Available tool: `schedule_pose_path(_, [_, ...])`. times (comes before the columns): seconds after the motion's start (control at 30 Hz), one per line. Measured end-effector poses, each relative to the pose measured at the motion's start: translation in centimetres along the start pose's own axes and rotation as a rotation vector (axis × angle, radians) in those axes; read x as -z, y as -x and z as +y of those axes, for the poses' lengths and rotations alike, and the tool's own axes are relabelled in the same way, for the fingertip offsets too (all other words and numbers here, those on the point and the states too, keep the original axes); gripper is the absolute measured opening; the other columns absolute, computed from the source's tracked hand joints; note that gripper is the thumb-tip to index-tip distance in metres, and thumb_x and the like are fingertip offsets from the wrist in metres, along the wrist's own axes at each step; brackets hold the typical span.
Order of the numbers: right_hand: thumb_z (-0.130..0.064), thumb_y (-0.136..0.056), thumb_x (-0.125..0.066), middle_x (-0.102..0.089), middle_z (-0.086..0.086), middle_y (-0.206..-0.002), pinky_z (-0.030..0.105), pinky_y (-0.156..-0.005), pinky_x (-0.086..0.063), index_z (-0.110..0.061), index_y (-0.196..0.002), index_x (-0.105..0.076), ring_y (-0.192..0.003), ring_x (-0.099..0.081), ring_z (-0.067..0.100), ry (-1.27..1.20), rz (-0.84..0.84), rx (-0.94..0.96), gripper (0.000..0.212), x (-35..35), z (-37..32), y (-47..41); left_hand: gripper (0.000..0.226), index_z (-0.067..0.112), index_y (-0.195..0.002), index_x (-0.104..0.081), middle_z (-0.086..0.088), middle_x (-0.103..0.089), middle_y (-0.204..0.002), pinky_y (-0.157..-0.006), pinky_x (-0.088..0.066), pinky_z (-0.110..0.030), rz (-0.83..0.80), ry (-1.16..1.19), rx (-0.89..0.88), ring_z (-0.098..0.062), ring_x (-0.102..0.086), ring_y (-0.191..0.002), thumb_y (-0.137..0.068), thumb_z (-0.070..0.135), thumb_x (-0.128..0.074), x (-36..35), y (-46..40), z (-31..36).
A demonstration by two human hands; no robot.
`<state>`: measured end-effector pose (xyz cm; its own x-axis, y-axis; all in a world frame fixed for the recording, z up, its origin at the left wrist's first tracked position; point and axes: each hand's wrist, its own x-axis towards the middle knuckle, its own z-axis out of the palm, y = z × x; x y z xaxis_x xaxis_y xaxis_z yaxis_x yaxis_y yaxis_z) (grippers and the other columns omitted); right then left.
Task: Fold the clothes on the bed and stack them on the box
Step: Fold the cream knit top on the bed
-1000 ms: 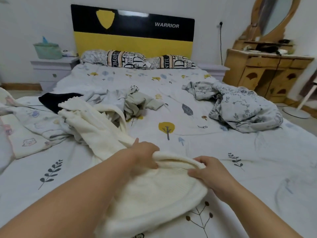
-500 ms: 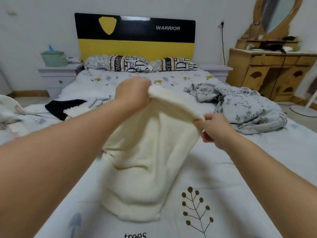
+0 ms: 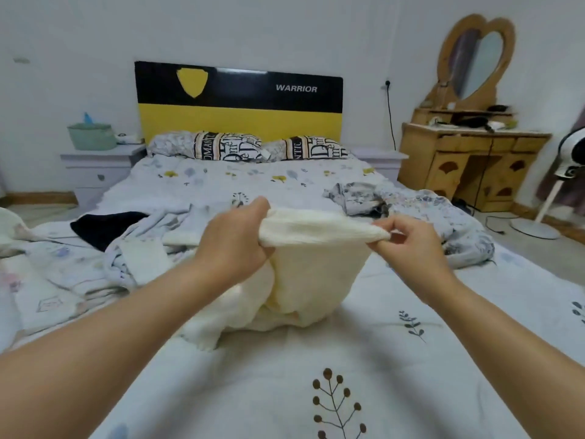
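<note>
My left hand grips and my right hand pinches the cream knitted garment above the bed. The headboard reads "WARRIOR".

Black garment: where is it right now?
Head view, left side of the bed: the black garment lies flat behind the crumpled grey clothes pile, left of the left hand, in front of the white nightstand.

Two patterned pillows lie against the black-and-yellow headboard. A green tissue box sits on the left nightstand. A wooden dresser with a heart-shaped mirror stands by the right wall, a white fan beside it.
</note>
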<state>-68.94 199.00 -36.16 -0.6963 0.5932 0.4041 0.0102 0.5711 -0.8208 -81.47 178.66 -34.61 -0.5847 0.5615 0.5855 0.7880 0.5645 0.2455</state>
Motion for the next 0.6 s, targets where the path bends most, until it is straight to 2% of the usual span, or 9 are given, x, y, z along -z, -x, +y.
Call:
schedule_pose_path(0.1, [0.002, -0.076, -0.068, -0.07, -0.001, -0.089, 0.037, -0.075, -0.052, -0.01, -0.072, -0.066, -0.082, -0.067, 0.023, 0.082, -0.125, -0.18, 0.012, 0.9, 4.9, 4.1, 0.029, 0.022, -0.111, -0.049, 0.001, -0.063, -0.102, -0.066, -0.037, -0.031, -0.272, 0.001, -0.041, -0.025, -0.058, -0.096, -0.083, 0.028, -0.057, -3.4, 4.5, 1.2])
schedule_pose_path(0.3, [0.004, -0.071, -0.067, -0.07, 0.002, -0.077, 0.019, -0.063, -0.043, -0.017, -0.056, -0.058, -0.065, -0.061, 0.009, 0.254, -0.372, -0.323, 0.027, 3.5, 9.6, 9.8, 0.034, 0.029, -0.113, -0.051, 0.008, -0.063, -0.107, -0.076, -0.042, -0.028, -0.637, -0.003, -0.159, -0.017, -0.058, -0.101, -0.081, 0.038, -0.058, -7.0, 9.5, 2.9])
schedule_pose_path(0.33, [0.002, -0.071, -0.065, -0.071, 0.004, -0.081, 0.018, -0.063, -0.043, -0.018, -0.058, -0.06, -0.065, -0.059, 0.007, 0.312, -0.456, -0.346, 0.024, 4.0, 9.8, 10.1, 0.037, 0.029, -0.113, -0.053, 0.007, -0.062, -0.109, -0.078, -0.042, -0.027, -0.759, -0.019, -0.183, -0.017, -0.057, -0.102, -0.08, 0.044, -0.06, -7.0, 9.8, 3.2])
schedule_pose_path(0.4, [-0.001, -0.074, -0.061, -0.071, 0.004, -0.089, 0.018, -0.065, -0.046, -0.019, -0.068, -0.068, -0.064, -0.058, 0.004, 0.397, -0.669, -0.417, 0.02, 4.8, 9.5, 10.6, 0.051, 0.027, -0.116, -0.058, 0.005, -0.061, -0.115, -0.085, -0.042, -0.028, -1.127, -0.064, -0.168, -0.017, -0.056, -0.105, -0.077, 0.058, -0.062, -6.4, 9.8, 3.8])
schedule_pose_path(0.43, [0.0, -0.075, -0.057, -0.07, 0.003, -0.088, 0.018, -0.062, -0.048, -0.019, -0.073, -0.07, -0.061, -0.058, 0.004, 0.4, -0.743, -0.458, 0.023, 5.1, 9.0, 10.6, 0.053, 0.026, -0.116, -0.06, 0.004, -0.062, -0.117, -0.086, -0.043, -0.027, -1.282, -0.053, -0.108, -0.016, -0.057, -0.103, -0.077, 0.062, -0.059, -5.9, 9.5, 4.2])
schedule_pose_path(0.47, [0.002, -0.077, -0.053, -0.069, 0.002, -0.083, 0.02, -0.058, -0.048, -0.018, -0.076, -0.07, -0.056, -0.058, 0.006, 0.385, -0.752, -0.493, 0.026, 5.3, 8.5, 10.5, 0.051, 0.023, -0.111, -0.064, 0.002, -0.065, -0.114, -0.082, -0.046, -0.025, -1.347, 0.007, -0.023, -0.015, -0.06, -0.094, -0.081, 0.063, -0.055, -5.7, 9.0, 4.4])
schedule_pose_path(0.5, [0.003, -0.078, -0.05, -0.067, 0.001, -0.079, 0.021, -0.054, -0.048, -0.018, -0.076, -0.069, -0.053, -0.058, 0.01, 0.362, -0.699, -0.508, 0.028, 5.2, 8.0, 10.3, 0.047, 0.019, -0.101, -0.067, -0.002, -0.069, -0.107, -0.073, -0.047, -0.021, -1.307, 0.087, 0.048, -0.014, -0.062, -0.081, -0.085, 0.06, -0.05, -5.7, 8.3, 4.7])
schedule_pose_path(0.53, [0.002, -0.08, -0.049, -0.066, 0.001, -0.077, 0.022, -0.051, -0.047, -0.018, -0.075, -0.066, -0.051, -0.059, 0.013, 0.349, -0.602, -0.495, 0.027, 5.0, 7.6, 9.9, 0.046, 0.016, -0.094, -0.068, -0.004, -0.071, -0.1, -0.066, -0.047, -0.018, -1.168, 0.139, 0.092, -0.014, -0.06, -0.07, -0.089, 0.056, -0.047, -5.7, 7.6, 4.9])
schedule_pose_path(0.6, [-0.001, -0.083, -0.048, -0.064, -0.001, -0.076, 0.022, -0.052, -0.047, -0.022, -0.071, -0.06, -0.053, -0.059, 0.018, 0.395, -0.399, -0.422, 0.027, 4.0, 7.5, 8.8, 0.036, 0.016, -0.097, -0.067, -0.002, -0.071, -0.098, -0.069, -0.046, -0.022, -0.765, 0.043, 0.066, -0.014, -0.06, -0.071, -0.094, 0.044, -0.045, -6.7, 6.0, 4.7])
